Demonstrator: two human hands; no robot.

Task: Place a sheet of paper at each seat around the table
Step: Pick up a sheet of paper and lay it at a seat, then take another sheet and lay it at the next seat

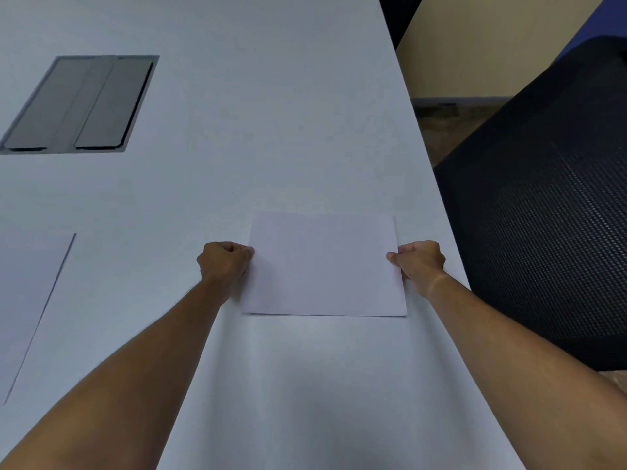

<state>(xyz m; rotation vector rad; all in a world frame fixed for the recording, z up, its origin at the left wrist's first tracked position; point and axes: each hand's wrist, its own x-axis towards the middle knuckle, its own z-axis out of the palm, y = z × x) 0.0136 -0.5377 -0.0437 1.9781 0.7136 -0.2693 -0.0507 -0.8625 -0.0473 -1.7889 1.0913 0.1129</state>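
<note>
You pinched the white rectangular paper sheet (324, 264) at both short edges, left hand (224, 261) and right hand (420, 262) fingers curled, keeping it square on the white tabletop (271, 113) beside the black mesh chair (549, 205).

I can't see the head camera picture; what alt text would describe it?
Two bare hands, left hand and right hand, pinch the side edges of a white paper sheet over a white table. Another white sheet lies at left, below a grey metal cable hatch; a black mesh chair stands right.
</note>
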